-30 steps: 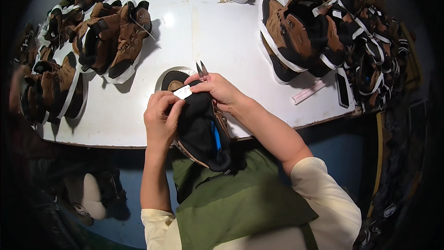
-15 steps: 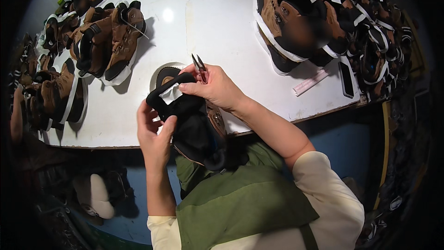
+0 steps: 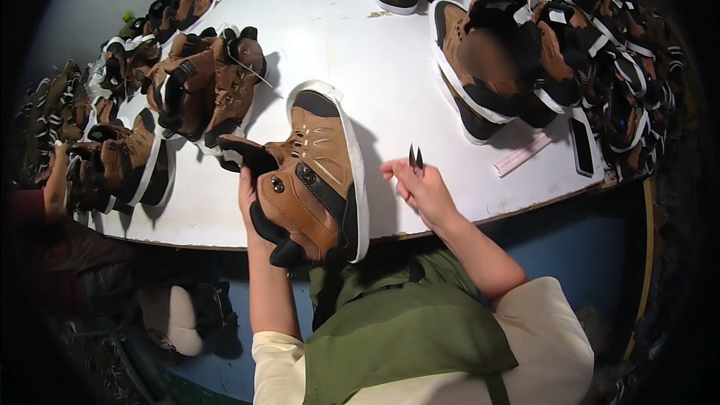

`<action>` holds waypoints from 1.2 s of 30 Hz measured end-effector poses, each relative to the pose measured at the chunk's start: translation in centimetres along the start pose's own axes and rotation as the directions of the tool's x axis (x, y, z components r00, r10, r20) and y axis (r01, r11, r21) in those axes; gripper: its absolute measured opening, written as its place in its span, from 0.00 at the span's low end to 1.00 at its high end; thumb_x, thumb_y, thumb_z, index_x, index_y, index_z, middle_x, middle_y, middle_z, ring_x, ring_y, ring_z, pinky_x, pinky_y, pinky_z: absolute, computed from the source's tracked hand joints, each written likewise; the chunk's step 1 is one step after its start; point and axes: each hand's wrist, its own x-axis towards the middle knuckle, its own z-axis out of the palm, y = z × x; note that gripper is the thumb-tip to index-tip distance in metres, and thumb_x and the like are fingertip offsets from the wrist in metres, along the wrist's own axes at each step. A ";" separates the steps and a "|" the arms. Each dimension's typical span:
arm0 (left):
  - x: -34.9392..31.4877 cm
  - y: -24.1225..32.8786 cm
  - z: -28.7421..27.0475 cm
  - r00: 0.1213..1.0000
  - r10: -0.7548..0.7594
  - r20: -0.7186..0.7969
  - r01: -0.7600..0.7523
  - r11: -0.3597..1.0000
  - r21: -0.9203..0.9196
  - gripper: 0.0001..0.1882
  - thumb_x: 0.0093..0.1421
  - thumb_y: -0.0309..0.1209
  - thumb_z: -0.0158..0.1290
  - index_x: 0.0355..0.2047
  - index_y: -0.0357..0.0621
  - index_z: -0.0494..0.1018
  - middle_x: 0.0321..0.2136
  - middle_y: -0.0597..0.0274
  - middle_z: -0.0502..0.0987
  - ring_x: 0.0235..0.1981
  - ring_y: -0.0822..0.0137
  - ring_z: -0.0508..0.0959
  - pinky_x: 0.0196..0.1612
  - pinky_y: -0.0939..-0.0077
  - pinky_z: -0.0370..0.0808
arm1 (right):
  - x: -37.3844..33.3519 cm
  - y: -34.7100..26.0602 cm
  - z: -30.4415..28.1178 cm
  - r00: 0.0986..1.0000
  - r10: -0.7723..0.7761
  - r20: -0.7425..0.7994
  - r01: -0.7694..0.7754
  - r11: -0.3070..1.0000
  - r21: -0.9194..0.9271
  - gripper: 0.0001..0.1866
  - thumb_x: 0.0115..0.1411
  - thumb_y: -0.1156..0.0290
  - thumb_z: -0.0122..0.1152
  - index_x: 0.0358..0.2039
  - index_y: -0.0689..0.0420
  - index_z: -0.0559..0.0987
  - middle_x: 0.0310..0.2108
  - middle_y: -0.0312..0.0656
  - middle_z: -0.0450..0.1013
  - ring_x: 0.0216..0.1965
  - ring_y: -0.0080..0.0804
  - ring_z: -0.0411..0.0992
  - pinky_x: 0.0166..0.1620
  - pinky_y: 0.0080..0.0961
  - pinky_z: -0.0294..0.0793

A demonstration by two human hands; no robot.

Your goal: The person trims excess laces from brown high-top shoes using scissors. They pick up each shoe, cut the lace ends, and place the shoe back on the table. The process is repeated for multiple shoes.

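A brown and black high-top boot [image 3: 319,180] with a white sole edge is tilted on its side in front of me, toe pointing away. My left hand [image 3: 247,196] grips it from the left by the collar and tongue; the boot covers most of its fingers. To the right of the boot, apart from it, my right hand [image 3: 429,196] is closed around small thread snips [image 3: 418,159]. Only their dark pointed blades show, aimed away from me.
Pairs of similar boots [image 3: 199,90] line the white table [image 3: 322,37] on the left, with more at the far edge. Stacked boots [image 3: 480,60] stand on the right beside a pinkish ruler [image 3: 523,155] and a dark phone [image 3: 581,142]. Another person's hand [image 3: 56,180] shows at far left.
The boot has turned from its dark opening facing me to its brown side showing, toe away. My right hand has let go of the collar and moved right and nearer, still with the snips.
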 end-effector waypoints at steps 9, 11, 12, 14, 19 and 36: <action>0.8 -2.2 0.4 0.996 -0.087 0.016 0.088 0.992 -0.095 0.29 0.66 0.53 0.38 0.55 0.41 0.66 0.51 0.51 0.72 0.50 0.53 0.73 0.54 0.59 0.72 | -2.4 -1.3 3.1 0.996 -0.026 0.085 0.023 0.999 0.034 0.18 0.61 0.62 0.61 0.45 0.62 0.73 0.21 0.25 0.63 0.20 0.11 0.57 0.23 0.10 0.53; 0.9 -2.4 0.6 0.993 -0.108 0.056 0.113 0.987 -0.116 0.31 0.66 0.54 0.39 0.55 0.41 0.66 0.52 0.51 0.72 0.50 0.53 0.73 0.54 0.59 0.71 | -2.6 -2.3 3.5 0.991 0.005 0.137 -0.009 0.999 0.035 0.17 0.60 0.64 0.63 0.43 0.61 0.73 0.26 0.26 0.65 0.25 0.11 0.60 0.29 0.10 0.59; 1.0 -2.5 0.6 0.988 -0.116 0.100 0.129 0.983 -0.131 0.32 0.66 0.55 0.39 0.55 0.40 0.65 0.52 0.51 0.71 0.51 0.54 0.73 0.54 0.59 0.71 | -2.6 -2.3 3.9 0.990 -0.016 0.139 0.011 0.999 0.037 0.17 0.60 0.64 0.62 0.43 0.61 0.72 0.27 0.27 0.66 0.27 0.11 0.61 0.31 0.10 0.60; 1.2 -2.8 0.3 0.970 -0.139 0.199 0.176 0.968 -0.179 0.32 0.65 0.56 0.39 0.56 0.42 0.65 0.52 0.52 0.71 0.51 0.55 0.72 0.54 0.61 0.71 | -2.7 -2.6 4.3 0.988 -0.049 0.149 0.045 0.998 0.031 0.17 0.61 0.64 0.62 0.44 0.61 0.72 0.30 0.29 0.67 0.31 0.12 0.62 0.34 0.11 0.62; 3.0 -4.6 -3.5 1.000 -0.001 0.023 0.001 1.000 -0.011 0.25 0.68 0.48 0.40 0.56 0.44 0.64 0.52 0.55 0.70 0.50 0.58 0.72 0.54 0.64 0.71 | -2.6 -3.7 4.6 0.980 -0.075 0.183 0.074 0.997 0.013 0.21 0.61 0.63 0.62 0.48 0.64 0.70 0.38 0.33 0.70 0.38 0.16 0.67 0.45 0.17 0.68; 5.7 -0.5 1.5 0.997 -0.074 -0.001 0.073 0.987 -0.143 0.21 0.67 0.36 0.36 0.49 0.34 0.71 0.45 0.48 0.76 0.45 0.54 0.77 0.51 0.60 0.74 | -4.3 -6.2 4.4 0.823 -0.491 0.287 0.567 0.745 -0.351 0.42 0.55 0.68 0.69 0.64 0.62 0.54 0.35 0.38 0.71 0.23 0.11 0.60 0.27 0.08 0.62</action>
